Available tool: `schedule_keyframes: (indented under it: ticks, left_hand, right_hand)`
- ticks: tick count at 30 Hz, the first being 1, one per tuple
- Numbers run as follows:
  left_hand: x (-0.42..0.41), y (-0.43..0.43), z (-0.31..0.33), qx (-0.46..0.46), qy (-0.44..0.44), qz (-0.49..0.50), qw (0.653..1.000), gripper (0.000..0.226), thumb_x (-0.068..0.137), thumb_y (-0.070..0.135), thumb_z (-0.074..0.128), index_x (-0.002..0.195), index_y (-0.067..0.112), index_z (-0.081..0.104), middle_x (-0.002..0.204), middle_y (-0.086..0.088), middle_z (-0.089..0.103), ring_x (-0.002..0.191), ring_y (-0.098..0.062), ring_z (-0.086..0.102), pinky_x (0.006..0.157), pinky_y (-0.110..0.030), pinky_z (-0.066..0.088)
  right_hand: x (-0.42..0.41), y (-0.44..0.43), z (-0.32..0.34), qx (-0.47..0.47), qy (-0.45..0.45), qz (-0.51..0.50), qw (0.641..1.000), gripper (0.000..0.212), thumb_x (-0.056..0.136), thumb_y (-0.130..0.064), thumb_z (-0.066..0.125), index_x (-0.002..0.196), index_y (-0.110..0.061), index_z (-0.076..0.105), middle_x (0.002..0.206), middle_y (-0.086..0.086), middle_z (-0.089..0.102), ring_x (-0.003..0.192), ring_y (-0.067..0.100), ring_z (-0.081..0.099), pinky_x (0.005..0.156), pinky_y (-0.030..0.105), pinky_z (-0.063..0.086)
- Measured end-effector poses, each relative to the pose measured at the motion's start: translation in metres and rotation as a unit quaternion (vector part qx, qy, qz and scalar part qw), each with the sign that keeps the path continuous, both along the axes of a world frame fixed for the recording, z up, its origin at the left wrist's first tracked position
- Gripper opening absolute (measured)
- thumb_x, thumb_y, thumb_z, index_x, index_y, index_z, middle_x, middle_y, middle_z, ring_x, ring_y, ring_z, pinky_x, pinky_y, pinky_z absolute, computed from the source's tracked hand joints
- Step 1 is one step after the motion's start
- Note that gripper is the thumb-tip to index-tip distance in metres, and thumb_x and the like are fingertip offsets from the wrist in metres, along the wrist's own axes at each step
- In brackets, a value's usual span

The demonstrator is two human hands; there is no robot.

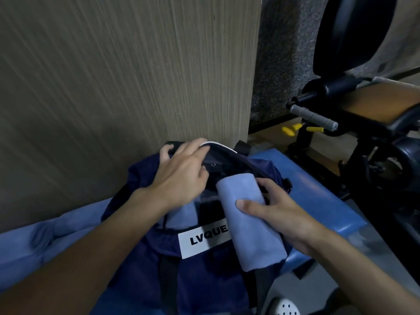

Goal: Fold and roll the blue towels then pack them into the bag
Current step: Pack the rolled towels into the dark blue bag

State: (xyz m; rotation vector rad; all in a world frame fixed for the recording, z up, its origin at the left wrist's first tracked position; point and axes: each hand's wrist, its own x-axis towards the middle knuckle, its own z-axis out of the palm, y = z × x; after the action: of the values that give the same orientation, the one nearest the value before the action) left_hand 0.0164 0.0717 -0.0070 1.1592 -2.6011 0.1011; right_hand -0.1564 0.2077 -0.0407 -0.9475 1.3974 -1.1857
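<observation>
The towel, rolled into a tight light-blue cylinder, lies on top of the bag. Its long axis runs from near the person up and slightly left, and its far end is just at the dark mouth of the bag. The mouth lies straight ahead along that axis, so the next move is probably a push lengthwise into the bag.

The right hand is the nearer one and grips the roll at its middle from the right. The thumb crosses the top and the fingers curl round the far side.

The left hand reaches in from the left, palm down, with its fingers hooked over the bag's white-piped rim, which it holds open.

Under the left wrist another pale blue roll shows; whether it is fully inside I cannot tell.

The bag rests on a blue padded desk. Loose blue cloth lies to the left.
</observation>
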Motion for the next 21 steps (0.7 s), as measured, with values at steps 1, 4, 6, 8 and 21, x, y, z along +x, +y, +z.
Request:
schedule_keyframes:
  ticks: [1,4,6,8,21]
  left_hand:
    - [-0.004,-0.004,0.007,0.011,0.003,0.009,1.000,0.050,0.094,0.024,0.041,0.144,0.022,0.042,0.156,0.010,0.028,0.140,-0.009,0.029,0.114,-0.047,0.012]
    - [-0.010,-0.012,0.017,0.037,0.010,0.018,0.999,0.048,0.097,0.023,0.039,0.145,0.024,0.041,0.156,0.013,0.027,0.140,-0.007,0.028,0.113,-0.046,0.012]
    - [-0.010,-0.013,0.019,0.051,0.009,0.015,0.999,0.048,0.099,0.023,0.038,0.147,0.024,0.039,0.157,0.013,0.025,0.141,-0.007,0.026,0.113,-0.045,0.009]
    - [-0.009,-0.013,0.020,0.058,0.013,0.012,0.998,0.048,0.100,0.024,0.037,0.148,0.024,0.038,0.158,0.014,0.023,0.141,-0.006,0.025,0.114,-0.044,0.008]
    - [-0.001,-0.022,0.019,0.077,0.037,-0.005,0.996,0.046,0.100,0.021,0.037,0.146,0.025,0.039,0.156,0.018,0.024,0.139,-0.005,0.026,0.115,-0.043,0.006]
  right_hand:
    - [0.004,-0.008,0.001,0.017,0.019,-0.012,1.000,0.048,0.078,-0.026,0.080,0.118,-0.024,0.053,0.106,-0.002,0.069,0.089,0.010,0.071,0.071,0.025,0.057]
    - [0.017,-0.041,0.002,0.033,0.011,-0.040,0.999,0.026,0.080,-0.020,0.078,0.095,-0.017,0.058,0.089,-0.001,0.069,0.070,0.003,0.068,0.057,0.017,0.052]
    - [0.027,-0.067,-0.003,0.043,-0.026,-0.056,0.997,0.016,0.082,-0.012,0.076,0.086,-0.013,0.061,0.083,0.002,0.070,0.065,0.007,0.067,0.053,0.017,0.052]
    - [0.036,-0.092,-0.016,0.059,-0.028,-0.086,0.994,0.025,0.080,-0.012,0.078,0.098,-0.003,0.064,0.091,0.008,0.071,0.076,0.017,0.069,0.061,0.023,0.055]
    - [0.034,-0.119,-0.067,0.071,0.082,-0.078,0.991,0.082,0.071,-0.003,0.082,0.137,-0.013,0.034,0.126,0.004,0.054,0.116,0.022,0.053,0.095,0.031,0.046]
